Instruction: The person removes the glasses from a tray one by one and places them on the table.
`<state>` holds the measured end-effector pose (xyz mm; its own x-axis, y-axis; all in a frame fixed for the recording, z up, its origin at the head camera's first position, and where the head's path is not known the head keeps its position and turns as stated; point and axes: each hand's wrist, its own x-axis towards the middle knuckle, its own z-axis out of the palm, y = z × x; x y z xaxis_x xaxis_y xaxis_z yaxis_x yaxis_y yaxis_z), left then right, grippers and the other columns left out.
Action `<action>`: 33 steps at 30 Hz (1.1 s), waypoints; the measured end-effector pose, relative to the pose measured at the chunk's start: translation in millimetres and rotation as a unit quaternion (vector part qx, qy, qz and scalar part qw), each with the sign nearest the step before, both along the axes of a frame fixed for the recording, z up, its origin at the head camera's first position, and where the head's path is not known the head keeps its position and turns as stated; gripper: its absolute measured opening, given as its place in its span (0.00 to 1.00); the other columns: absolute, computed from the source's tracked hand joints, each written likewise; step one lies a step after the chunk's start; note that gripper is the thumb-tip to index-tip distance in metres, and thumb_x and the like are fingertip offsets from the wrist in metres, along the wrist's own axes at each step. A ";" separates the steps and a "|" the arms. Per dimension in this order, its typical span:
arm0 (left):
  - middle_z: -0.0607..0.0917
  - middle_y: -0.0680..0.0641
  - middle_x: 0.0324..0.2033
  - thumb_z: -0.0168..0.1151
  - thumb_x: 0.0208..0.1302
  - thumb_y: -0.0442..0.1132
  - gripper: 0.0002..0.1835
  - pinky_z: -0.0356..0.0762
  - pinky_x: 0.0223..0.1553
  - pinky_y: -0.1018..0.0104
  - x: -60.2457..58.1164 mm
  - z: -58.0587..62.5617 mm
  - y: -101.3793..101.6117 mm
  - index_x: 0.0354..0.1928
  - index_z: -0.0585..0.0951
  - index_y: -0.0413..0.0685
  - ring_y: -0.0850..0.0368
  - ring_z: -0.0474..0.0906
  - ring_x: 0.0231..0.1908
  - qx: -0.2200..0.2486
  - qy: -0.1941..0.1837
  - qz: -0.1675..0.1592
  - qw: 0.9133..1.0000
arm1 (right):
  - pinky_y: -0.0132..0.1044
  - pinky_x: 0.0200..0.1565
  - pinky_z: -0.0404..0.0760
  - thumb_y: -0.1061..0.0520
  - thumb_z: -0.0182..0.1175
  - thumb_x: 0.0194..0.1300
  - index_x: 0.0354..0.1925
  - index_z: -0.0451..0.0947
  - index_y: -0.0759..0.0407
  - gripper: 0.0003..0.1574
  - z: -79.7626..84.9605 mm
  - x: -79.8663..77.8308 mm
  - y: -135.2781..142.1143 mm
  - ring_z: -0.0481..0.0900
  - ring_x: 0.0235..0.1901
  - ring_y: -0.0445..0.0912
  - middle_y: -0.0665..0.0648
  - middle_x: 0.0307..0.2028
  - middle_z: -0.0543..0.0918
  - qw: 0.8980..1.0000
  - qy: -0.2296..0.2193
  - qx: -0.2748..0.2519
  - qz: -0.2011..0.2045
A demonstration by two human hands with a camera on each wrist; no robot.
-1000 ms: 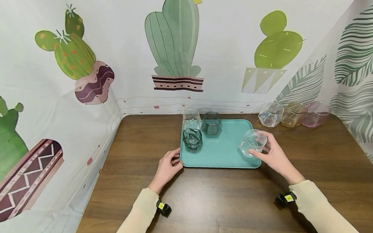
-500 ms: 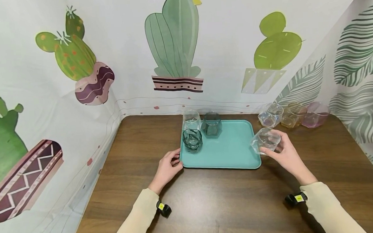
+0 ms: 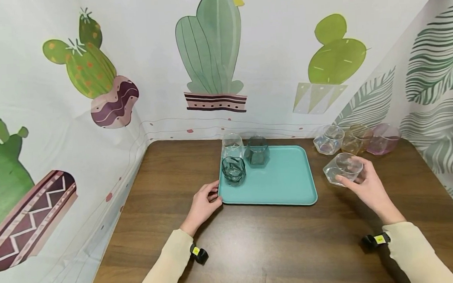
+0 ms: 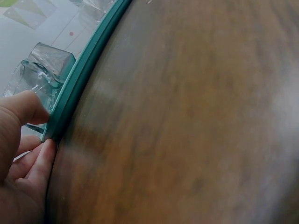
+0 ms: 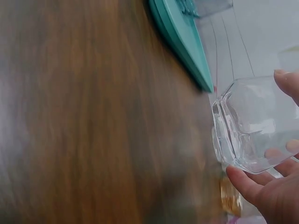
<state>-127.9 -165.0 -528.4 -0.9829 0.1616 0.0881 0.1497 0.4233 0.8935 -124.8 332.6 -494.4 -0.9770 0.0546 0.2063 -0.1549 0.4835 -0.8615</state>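
A clear faceted glass point(image 3: 342, 169) is tilted in my right hand point(image 3: 370, 189), over the table to the right of the teal tray point(image 3: 279, 194). Thumb and fingers grip its sides in the right wrist view, its thick base point(image 5: 226, 135) pointing left. My left hand point(image 3: 203, 204) pinches the tray's near left corner, thumb above the rim point(image 4: 77, 88) and fingers against its outer side. On the tray's left part stand a clear tumbler point(image 3: 232, 144), a dark grey glass point(image 3: 258, 152) and a dark green wavy glass point(image 3: 233, 171), close together.
At the back right, an iridescent clear glass point(image 3: 329, 140), an amber glass point(image 3: 356, 140) and a pink glass point(image 3: 383, 139) form a row on the wooden table point(image 3: 262, 246). Behind it hangs a cactus-print cloth point(image 3: 272, 70).
My right hand has carried the clear glass rightward, from over the tray's right side to beyond its edge. The left hand and the tray stay in place.
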 end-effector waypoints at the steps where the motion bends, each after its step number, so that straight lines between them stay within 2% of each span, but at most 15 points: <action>1: 0.82 0.39 0.56 0.66 0.62 0.26 0.30 0.86 0.56 0.66 -0.1 0.0 0.0 0.68 0.77 0.36 0.47 0.81 0.55 0.000 0.000 0.000 1.000 | 0.12 0.47 0.76 0.67 0.69 0.67 0.73 0.52 0.72 0.48 0.3 -0.4 3.2 0.73 0.50 0.24 0.64 0.63 0.66 1.000 -0.003 0.003 -0.004; 7: 0.82 0.39 0.56 0.66 0.62 0.26 0.30 0.85 0.56 0.66 -0.6 0.7 -0.2 0.69 0.77 0.37 0.47 0.81 0.55 -0.002 -0.009 -0.001 1.000 | 0.10 0.44 0.74 0.65 0.69 0.67 0.74 0.50 0.73 0.49 1.6 -1.5 19.2 0.70 0.47 0.21 0.69 0.64 0.64 0.999 -0.010 0.028 -0.023; 15: 0.82 0.39 0.56 0.66 0.62 0.26 0.30 0.85 0.56 0.67 -1.1 -0.6 0.2 0.68 0.77 0.37 0.47 0.81 0.55 -0.003 -0.008 0.001 1.000 | 0.12 0.35 0.75 0.61 0.69 0.67 0.73 0.50 0.76 0.50 1.5 -4.9 35.4 0.70 0.41 0.22 0.74 0.63 0.66 0.997 -0.015 0.041 -0.056; 22: 0.82 0.39 0.56 0.65 0.61 0.26 0.31 0.85 0.56 0.66 -1.3 -4.9 -0.3 0.68 0.77 0.36 0.45 0.81 0.56 0.001 0.008 -0.003 1.000 | 0.14 0.30 0.70 0.55 0.70 0.68 0.73 0.53 0.75 0.50 0.5 -6.3 45.9 0.66 0.39 0.31 0.73 0.62 0.64 0.993 -0.018 0.075 -0.086; 33: 0.82 0.40 0.56 0.66 0.61 0.26 0.30 0.86 0.56 0.63 -1.6 -5.8 -1.5 0.68 0.78 0.37 0.46 0.81 0.55 0.006 0.011 -0.004 1.000 | 0.16 0.28 0.72 0.53 0.69 0.68 0.74 0.51 0.75 0.52 -1.4 -14.3 60.3 0.67 0.38 0.29 0.71 0.63 0.65 0.991 -0.039 0.074 -0.106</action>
<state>-129.5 -166.4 -534.2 -0.9793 0.1686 0.1121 0.1733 0.4117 0.8947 -139.1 392.9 -495.8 -0.9600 0.2356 0.1514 0.0286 0.6202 -0.7839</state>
